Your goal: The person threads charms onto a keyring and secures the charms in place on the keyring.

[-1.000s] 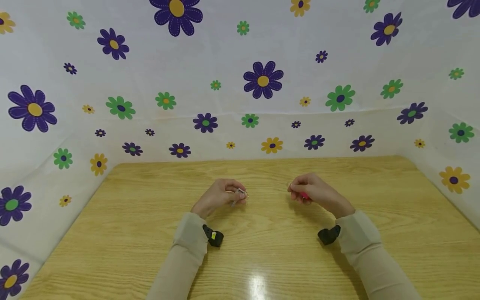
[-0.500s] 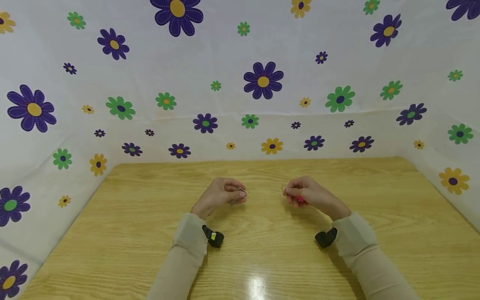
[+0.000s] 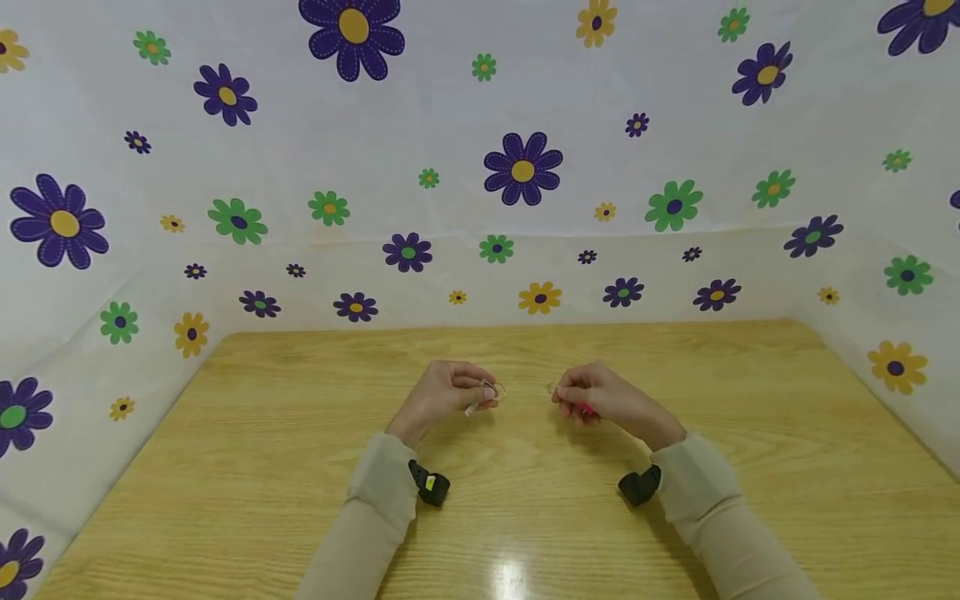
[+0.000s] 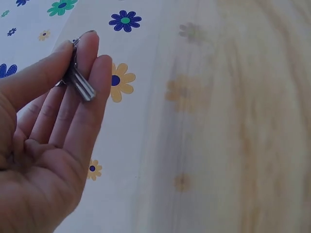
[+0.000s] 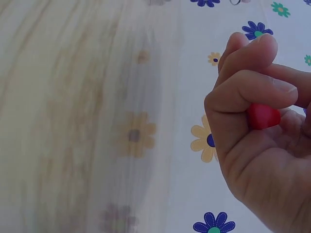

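Observation:
My left hand [image 3: 442, 396] pinches a small silver metal piece [image 4: 80, 82] between thumb and fingertips. A thin ring [image 3: 502, 390] attached to it sticks out past the fingertips, toward the other hand. Facing it across a short gap, my right hand [image 3: 600, 396] holds a red keychain [image 5: 262, 116]; its rounded red body is tucked under the curled fingers and mostly hidden. A thin wire ring [image 3: 551, 388] juts from the right fingertips. Both hands are raised a little over the wooden table, with the two rings apart.
The wood-grain table [image 3: 517, 500] spreads beneath both arms. White cloth [image 3: 420, 200] printed with purple, green and yellow flowers stands behind it and along both sides. Black wrist cameras [image 3: 433, 488] sit on both sleeves.
My right hand has moved left with the red keychain, narrowing the gap between the hands. The left hand stays almost in place, its silver piece turned slightly. The head view has shifted a little.

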Motion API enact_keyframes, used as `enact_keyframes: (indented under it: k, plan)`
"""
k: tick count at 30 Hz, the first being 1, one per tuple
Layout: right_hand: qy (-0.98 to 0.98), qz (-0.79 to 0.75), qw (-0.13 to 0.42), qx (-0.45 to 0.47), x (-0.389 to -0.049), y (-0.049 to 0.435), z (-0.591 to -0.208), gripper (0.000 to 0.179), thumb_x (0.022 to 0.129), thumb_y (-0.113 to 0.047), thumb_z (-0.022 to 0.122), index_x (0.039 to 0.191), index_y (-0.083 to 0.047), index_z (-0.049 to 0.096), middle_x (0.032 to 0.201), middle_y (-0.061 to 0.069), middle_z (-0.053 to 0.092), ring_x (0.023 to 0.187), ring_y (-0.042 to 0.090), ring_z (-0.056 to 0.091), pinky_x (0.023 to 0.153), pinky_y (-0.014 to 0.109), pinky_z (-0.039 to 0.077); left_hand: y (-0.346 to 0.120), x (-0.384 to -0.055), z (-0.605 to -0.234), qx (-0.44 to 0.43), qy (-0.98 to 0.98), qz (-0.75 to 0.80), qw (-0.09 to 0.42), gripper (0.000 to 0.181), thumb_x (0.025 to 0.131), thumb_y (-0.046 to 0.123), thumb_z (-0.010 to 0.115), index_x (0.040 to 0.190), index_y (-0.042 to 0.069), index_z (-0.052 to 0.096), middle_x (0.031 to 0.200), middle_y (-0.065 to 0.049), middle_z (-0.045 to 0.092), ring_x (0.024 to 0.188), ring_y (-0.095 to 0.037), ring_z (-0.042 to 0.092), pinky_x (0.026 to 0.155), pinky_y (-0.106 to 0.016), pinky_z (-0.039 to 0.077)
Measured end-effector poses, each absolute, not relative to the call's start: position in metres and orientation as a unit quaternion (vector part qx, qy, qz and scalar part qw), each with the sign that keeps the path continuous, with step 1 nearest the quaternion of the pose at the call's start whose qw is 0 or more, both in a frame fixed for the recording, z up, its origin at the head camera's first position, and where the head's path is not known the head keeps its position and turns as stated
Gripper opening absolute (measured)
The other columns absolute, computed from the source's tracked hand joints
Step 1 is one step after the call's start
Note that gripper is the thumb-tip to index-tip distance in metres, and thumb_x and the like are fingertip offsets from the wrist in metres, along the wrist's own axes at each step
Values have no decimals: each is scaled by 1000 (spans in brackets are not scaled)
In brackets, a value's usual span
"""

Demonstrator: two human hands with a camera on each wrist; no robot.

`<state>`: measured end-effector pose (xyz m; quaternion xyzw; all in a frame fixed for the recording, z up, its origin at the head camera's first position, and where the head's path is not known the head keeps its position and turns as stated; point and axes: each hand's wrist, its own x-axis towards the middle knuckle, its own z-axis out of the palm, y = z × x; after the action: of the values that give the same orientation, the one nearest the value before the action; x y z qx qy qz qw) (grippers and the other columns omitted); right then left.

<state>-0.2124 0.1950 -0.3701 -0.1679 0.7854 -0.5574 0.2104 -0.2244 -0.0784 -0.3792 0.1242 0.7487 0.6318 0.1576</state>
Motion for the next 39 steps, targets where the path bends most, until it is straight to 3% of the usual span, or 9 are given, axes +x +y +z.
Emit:
enact_keyframes:
  k: [4, 7, 15, 23, 39]
  plan:
    - [781, -561, 213, -171, -212, 194, -371, 25, 108, -6, 46, 101, 14, 58, 79, 10, 61, 59, 11, 51, 52, 21, 39, -76, -224, -380, 124, 748, 631, 161, 16, 95, 2, 70, 109, -4, 72, 96, -14, 76, 84, -26, 74, 67, -30, 55]
    - [777, -565, 214, -176, -212, 192, -371, 25, 108, -6, 46, 101, 14, 58, 79, 10, 62, 59, 10, 51, 52, 21, 39, -74, -224, -380, 127, 742, 636, 168, 16, 96, 1, 69, 110, -5, 72, 96, -15, 76, 82, -25, 74, 64, -28, 54]
    - [775, -566, 217, -178, -210, 188, -374, 24, 107, -2, 45, 101, 17, 58, 78, 9, 64, 59, 9, 52, 51, 19, 40, -69, -222, -381, 127, 712, 662, 197, 16, 96, -3, 67, 111, -8, 69, 97, -16, 74, 83, -23, 74, 77, -36, 60]
    - [773, -564, 224, -186, -211, 181, -375, 24, 107, -2, 46, 101, 16, 61, 79, 10, 65, 59, 10, 53, 51, 19, 40, -65, -219, -378, 147, 730, 642, 182, 12, 95, -1, 69, 106, -5, 72, 95, -12, 71, 81, -23, 73, 74, -36, 59]
    - [769, -560, 242, -190, -207, 174, -375, 24, 107, -3, 46, 101, 14, 62, 80, 9, 66, 60, 11, 55, 52, 21, 42, -59, -217, -377, 167, 713, 653, 193, 12, 96, -3, 67, 106, -7, 70, 97, -12, 69, 81, -19, 73, 83, -42, 59]
